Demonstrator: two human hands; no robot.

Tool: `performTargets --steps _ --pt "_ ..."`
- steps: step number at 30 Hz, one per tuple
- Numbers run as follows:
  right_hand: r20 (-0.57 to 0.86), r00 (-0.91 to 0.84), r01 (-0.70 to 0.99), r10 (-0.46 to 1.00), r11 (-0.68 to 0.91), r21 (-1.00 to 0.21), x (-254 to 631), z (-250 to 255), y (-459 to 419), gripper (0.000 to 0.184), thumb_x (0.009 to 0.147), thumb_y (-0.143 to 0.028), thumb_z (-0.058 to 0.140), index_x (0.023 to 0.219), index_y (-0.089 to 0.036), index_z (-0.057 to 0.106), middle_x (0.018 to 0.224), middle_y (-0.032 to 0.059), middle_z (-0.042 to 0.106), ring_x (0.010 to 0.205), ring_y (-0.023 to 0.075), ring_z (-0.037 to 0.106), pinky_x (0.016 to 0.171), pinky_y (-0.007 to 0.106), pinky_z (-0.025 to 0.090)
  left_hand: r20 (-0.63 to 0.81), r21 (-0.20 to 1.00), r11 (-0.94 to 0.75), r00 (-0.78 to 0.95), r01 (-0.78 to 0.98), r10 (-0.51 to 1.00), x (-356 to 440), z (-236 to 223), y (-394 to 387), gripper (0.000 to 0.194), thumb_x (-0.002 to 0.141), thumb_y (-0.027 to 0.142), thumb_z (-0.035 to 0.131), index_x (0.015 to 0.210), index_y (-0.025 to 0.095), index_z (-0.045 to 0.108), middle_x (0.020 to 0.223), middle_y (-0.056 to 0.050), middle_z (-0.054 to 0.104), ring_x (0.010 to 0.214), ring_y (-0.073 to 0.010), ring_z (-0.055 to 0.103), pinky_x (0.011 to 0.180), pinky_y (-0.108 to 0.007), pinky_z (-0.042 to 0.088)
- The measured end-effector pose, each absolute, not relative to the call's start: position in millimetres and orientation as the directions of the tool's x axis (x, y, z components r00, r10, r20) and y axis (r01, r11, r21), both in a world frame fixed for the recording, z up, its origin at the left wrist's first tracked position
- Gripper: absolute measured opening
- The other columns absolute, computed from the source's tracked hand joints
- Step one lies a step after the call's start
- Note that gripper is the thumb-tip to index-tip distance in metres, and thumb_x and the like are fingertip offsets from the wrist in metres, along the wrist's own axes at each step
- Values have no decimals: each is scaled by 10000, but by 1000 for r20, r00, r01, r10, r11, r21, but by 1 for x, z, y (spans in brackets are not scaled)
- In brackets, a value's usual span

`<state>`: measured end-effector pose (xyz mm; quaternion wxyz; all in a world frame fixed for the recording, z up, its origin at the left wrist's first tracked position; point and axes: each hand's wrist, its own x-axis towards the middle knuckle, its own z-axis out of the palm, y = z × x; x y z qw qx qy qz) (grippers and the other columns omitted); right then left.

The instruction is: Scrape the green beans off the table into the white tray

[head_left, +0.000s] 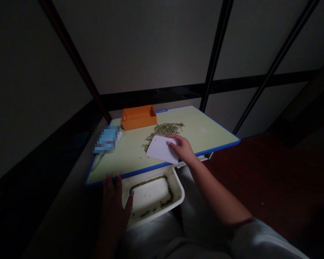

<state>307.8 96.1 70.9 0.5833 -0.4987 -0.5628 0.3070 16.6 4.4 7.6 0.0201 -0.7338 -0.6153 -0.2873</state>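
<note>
My right hand [181, 146] pinches a white card [162, 148] between thumb and fingers, tilted over the near side of a pile of small green beans or seeds [166, 129]. The pile is spread on a pale yellow tabletop [205, 138] with a blue edge. Below that edge, over my lap, is a white plastic tub [151, 190] with more of the small green pieces lining its floor's sides. My left hand [116, 201] is at the tub's left side, fingers apart and dark in shadow; its thumb reaches over the tub.
An orange open box [139, 118] stands at the back left of the table. A light blue, blurred-out item [107, 139] lies at the left edge, beside a white cable-like strip [97, 160]. Behind the table rise grey panels [151, 46] with dark strips.
</note>
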Motion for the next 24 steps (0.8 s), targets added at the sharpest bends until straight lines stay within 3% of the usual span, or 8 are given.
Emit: performTargets --steps 13,24 --pt "474 96 301 875 428 -852 279 78 104 270 781 -144 616 1029 -202 706 1097 55 721 1035 200 646 959 357 466 484 272 -263 105 926 869 14 5 6 718 854 408 444 1469 221 123 1606 -174 43 1485 -311 37 1160 -566 248" --pt "415 30 218 909 399 -890 285 73 105 277 781 -175 658 1049 -199 727 1112 75 725 1054 221 658 985 397 463 471 272 -255 102 928 876 15 5 5 736 848 401 461 1470 243 100 1608 -158 26 1482 -322 32 1162 -576 241"
